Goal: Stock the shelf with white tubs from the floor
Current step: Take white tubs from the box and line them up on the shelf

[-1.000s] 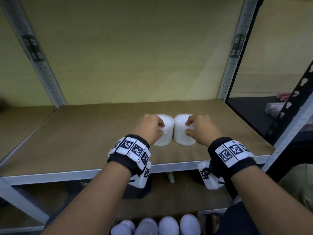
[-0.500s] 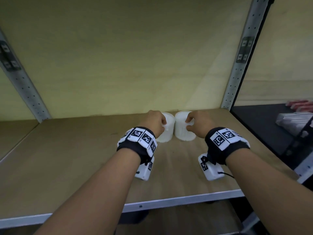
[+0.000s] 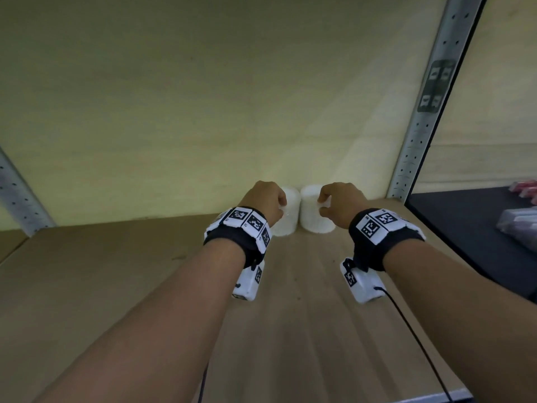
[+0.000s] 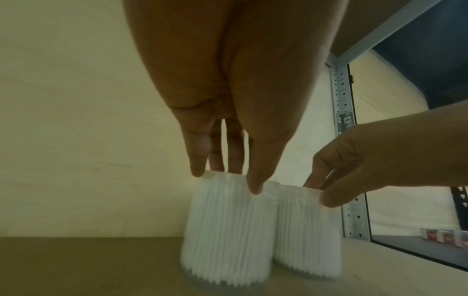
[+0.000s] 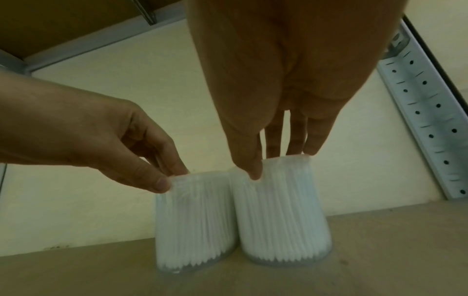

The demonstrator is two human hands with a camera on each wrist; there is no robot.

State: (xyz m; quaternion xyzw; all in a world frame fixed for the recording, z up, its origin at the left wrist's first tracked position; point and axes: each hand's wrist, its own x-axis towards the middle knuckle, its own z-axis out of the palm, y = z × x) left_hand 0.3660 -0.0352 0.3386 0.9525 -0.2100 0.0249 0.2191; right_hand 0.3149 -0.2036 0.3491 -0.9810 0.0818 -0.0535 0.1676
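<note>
Two white ribbed tubs stand upright side by side on the wooden shelf (image 3: 145,286), near its back wall. My left hand (image 3: 268,203) pinches the top rim of the left tub (image 3: 289,218) between thumb and fingertips. My right hand (image 3: 338,203) pinches the top rim of the right tub (image 3: 312,212) the same way. The left wrist view shows the left tub (image 4: 228,230) under my fingertips (image 4: 254,188), its neighbour (image 4: 307,228) touching it. In the right wrist view the right tub (image 5: 281,210) sits under my thumb, the left tub (image 5: 195,216) beside it.
A perforated grey metal upright (image 3: 430,100) stands at the shelf's right rear corner, close to the right tub. Beyond it a dark shelf (image 3: 470,228) holds wrapped packs (image 3: 520,225). A second upright (image 3: 17,196) stands at the far left. Wall lies behind the tubs.
Both hands have carried the two tubs from near the shelf's front edge back toward the rear wall, still gripping their rims. The head view has moved forward and up.
</note>
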